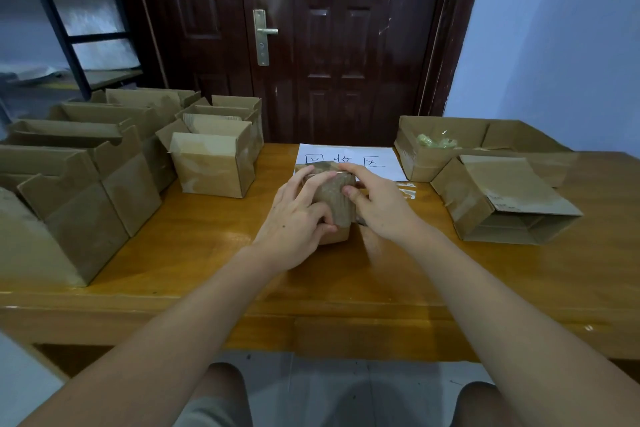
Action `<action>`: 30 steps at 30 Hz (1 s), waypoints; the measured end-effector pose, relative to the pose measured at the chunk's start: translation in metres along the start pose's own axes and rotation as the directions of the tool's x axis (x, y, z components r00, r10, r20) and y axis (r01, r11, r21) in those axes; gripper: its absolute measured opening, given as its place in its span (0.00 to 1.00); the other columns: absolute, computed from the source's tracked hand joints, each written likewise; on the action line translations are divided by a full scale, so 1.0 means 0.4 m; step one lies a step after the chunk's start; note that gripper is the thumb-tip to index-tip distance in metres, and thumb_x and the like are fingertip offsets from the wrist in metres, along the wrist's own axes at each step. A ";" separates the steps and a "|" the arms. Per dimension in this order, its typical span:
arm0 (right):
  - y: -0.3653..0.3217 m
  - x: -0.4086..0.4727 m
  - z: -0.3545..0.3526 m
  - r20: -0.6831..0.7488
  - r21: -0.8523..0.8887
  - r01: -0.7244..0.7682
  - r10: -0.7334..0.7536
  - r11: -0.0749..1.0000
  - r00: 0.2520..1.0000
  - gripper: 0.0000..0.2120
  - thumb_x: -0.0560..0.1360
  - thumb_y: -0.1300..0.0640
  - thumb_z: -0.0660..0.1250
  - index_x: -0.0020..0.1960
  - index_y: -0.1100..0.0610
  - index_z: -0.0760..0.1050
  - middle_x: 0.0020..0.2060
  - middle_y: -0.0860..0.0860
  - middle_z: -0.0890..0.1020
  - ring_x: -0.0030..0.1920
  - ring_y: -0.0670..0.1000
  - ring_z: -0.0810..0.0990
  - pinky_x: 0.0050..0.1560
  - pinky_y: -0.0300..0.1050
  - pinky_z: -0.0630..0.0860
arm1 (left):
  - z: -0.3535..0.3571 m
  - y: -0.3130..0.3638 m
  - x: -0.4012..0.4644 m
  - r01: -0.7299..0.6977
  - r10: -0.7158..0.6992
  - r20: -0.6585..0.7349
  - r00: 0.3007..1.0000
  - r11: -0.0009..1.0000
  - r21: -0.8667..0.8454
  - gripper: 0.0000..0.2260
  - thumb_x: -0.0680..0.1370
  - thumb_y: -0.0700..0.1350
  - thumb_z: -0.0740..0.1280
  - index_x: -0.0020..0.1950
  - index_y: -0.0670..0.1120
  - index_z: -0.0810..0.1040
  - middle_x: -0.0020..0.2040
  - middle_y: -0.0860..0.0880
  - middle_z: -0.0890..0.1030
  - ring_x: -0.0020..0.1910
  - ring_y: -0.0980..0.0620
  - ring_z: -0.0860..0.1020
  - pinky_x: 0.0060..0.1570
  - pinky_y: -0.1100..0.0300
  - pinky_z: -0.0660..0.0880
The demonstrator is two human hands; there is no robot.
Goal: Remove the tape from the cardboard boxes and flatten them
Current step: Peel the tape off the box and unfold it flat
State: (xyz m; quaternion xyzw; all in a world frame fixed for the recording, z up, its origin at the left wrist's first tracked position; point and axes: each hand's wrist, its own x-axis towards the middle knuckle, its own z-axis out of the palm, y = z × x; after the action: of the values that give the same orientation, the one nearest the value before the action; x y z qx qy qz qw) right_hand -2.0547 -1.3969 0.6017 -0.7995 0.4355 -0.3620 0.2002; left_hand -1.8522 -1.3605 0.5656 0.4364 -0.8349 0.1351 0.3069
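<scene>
At frame centre, the left hand (297,218) and right hand (375,202) both grip a small taped box (334,206), fingers curled round it, on the table (194,253).

Counts on the desk (194,253)

Between the fingers (311,184): one small taped box (334,199). Left of them, about seven upright open boxes (211,163); right of them, two boxes (502,204); just beyond them, one white paper sheet (349,158). Two hands.

Dim, bluish indoor light, soft glare on the table (180,253), wide-angle bending and blur at edges.
</scene>
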 end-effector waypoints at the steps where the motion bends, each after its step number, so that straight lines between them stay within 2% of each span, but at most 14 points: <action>1: 0.002 0.003 0.003 0.017 0.003 -0.005 0.005 1.000 1.000 0.21 0.84 0.56 0.62 0.76 0.47 0.68 0.65 0.47 0.77 0.60 0.45 0.74 0.52 0.33 0.73 | 0.004 -0.004 0.000 0.007 -0.007 -0.002 1.000 1.000 0.019 0.05 0.77 0.54 0.71 0.45 0.54 0.82 0.80 0.51 0.62 0.81 0.43 0.55 0.76 0.43 0.58; 4: 0.007 0.008 0.017 0.061 -0.014 -0.004 0.004 1.000 0.998 0.24 0.84 0.57 0.63 0.77 0.45 0.65 0.69 0.46 0.75 0.64 0.44 0.72 0.57 0.34 0.73 | 0.019 -0.016 -0.004 0.021 -0.021 0.003 1.000 0.995 0.096 0.07 0.77 0.55 0.69 0.45 0.53 0.84 0.79 0.50 0.64 0.80 0.42 0.58 0.74 0.41 0.63; 7: 0.016 0.010 0.033 0.069 -0.062 0.010 -0.006 0.998 0.998 0.29 0.82 0.58 0.66 0.79 0.43 0.62 0.73 0.46 0.72 0.69 0.48 0.73 0.66 0.43 0.73 | 0.031 -0.027 -0.011 0.016 -0.016 -0.003 1.000 0.992 0.124 0.08 0.78 0.54 0.69 0.45 0.52 0.84 0.79 0.48 0.65 0.79 0.40 0.60 0.73 0.40 0.65; 9: 0.024 0.011 0.040 0.081 -0.112 0.020 -0.011 0.993 0.997 0.33 0.80 0.58 0.68 0.80 0.43 0.58 0.77 0.46 0.68 0.74 0.51 0.69 0.70 0.52 0.73 | 0.036 -0.030 -0.012 0.019 -0.017 -0.020 1.000 0.993 0.119 0.08 0.78 0.54 0.69 0.45 0.52 0.84 0.78 0.48 0.66 0.78 0.40 0.62 0.73 0.40 0.66; 11: 0.029 0.011 0.046 0.104 -0.170 0.030 -0.013 0.985 0.995 0.37 0.79 0.56 0.70 0.80 0.40 0.54 0.79 0.45 0.63 0.77 0.52 0.65 0.71 0.56 0.72 | 0.039 -0.031 -0.012 0.033 -0.030 -0.032 0.999 0.993 0.114 0.08 0.78 0.54 0.69 0.45 0.52 0.84 0.77 0.48 0.67 0.78 0.40 0.62 0.72 0.39 0.68; 15: 0.031 0.020 0.051 0.120 -0.231 0.061 -0.034 0.971 0.992 0.41 0.78 0.55 0.71 0.81 0.40 0.49 0.81 0.44 0.58 0.76 0.53 0.66 0.72 0.52 0.71 | 0.036 -0.042 -0.001 0.041 -0.038 -0.031 0.999 0.995 0.094 0.08 0.78 0.53 0.70 0.45 0.51 0.84 0.76 0.46 0.70 0.76 0.40 0.63 0.71 0.37 0.69; 19: 0.033 0.030 0.045 0.205 -0.333 0.120 -0.052 0.935 0.977 0.46 0.73 0.53 0.74 0.81 0.41 0.48 0.81 0.42 0.51 0.75 0.53 0.65 0.66 0.49 0.73 | 0.028 -0.063 0.011 0.102 -0.101 -0.007 0.995 0.992 0.068 0.06 0.79 0.50 0.72 0.47 0.48 0.83 0.71 0.45 0.74 0.74 0.41 0.67 0.72 0.39 0.69; 21: 0.038 0.027 0.054 0.260 -0.432 0.169 -0.057 0.886 0.964 0.49 0.70 0.49 0.78 0.81 0.43 0.50 0.82 0.41 0.47 0.77 0.51 0.59 0.70 0.50 0.70 | 0.028 -0.071 -0.001 0.130 -0.133 0.033 0.991 0.989 0.063 0.05 0.79 0.48 0.73 0.48 0.48 0.83 0.68 0.46 0.76 0.71 0.43 0.70 0.71 0.40 0.71; 23: 0.042 0.017 0.078 0.263 -0.480 0.190 -0.067 0.856 0.963 0.50 0.69 0.44 0.79 0.81 0.45 0.51 0.82 0.44 0.48 0.79 0.50 0.54 0.75 0.52 0.65 | 0.030 -0.077 -0.016 0.125 -0.128 0.035 0.991 0.990 0.065 0.04 0.78 0.47 0.74 0.48 0.47 0.82 0.65 0.45 0.78 0.69 0.44 0.73 0.69 0.42 0.74; 25: 0.041 0.003 0.106 0.187 -0.466 0.204 -0.130 0.861 0.974 0.47 0.70 0.44 0.78 0.80 0.47 0.55 0.81 0.47 0.55 0.80 0.50 0.54 0.77 0.55 0.62 | 0.027 -0.077 -0.021 0.122 -0.124 0.026 0.992 0.991 0.060 0.05 0.77 0.46 0.75 0.48 0.46 0.82 0.65 0.44 0.78 0.67 0.44 0.75 0.67 0.44 0.75; 27: 0.042 -0.008 0.127 0.086 -0.460 0.256 -0.244 0.850 0.966 0.38 0.72 0.47 0.76 0.77 0.50 0.63 0.79 0.50 0.63 0.79 0.52 0.57 0.78 0.56 0.62 | 0.024 -0.074 -0.021 0.123 -0.124 0.017 0.992 0.992 0.027 0.05 0.77 0.46 0.74 0.47 0.46 0.82 0.68 0.44 0.77 0.67 0.43 0.75 0.68 0.46 0.75; 30: 0.045 -0.012 0.141 -0.023 -0.471 0.329 -0.384 0.818 0.923 0.24 0.74 0.52 0.75 0.67 0.54 0.74 0.73 0.53 0.72 0.77 0.54 0.65 0.77 0.56 0.62 | 0.024 -0.076 -0.023 0.081 -0.081 0.018 0.997 0.997 -0.008 0.07 0.79 0.48 0.69 0.48 0.45 0.81 0.70 0.43 0.78 0.69 0.42 0.75 0.69 0.46 0.73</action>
State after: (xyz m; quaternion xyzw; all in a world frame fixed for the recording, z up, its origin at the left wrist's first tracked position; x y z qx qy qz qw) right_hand -2.0239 -1.4023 0.5510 -0.8687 0.3616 -0.3260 -0.0913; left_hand -1.8273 -1.3770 0.5509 0.4695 -0.8199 0.1150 0.3068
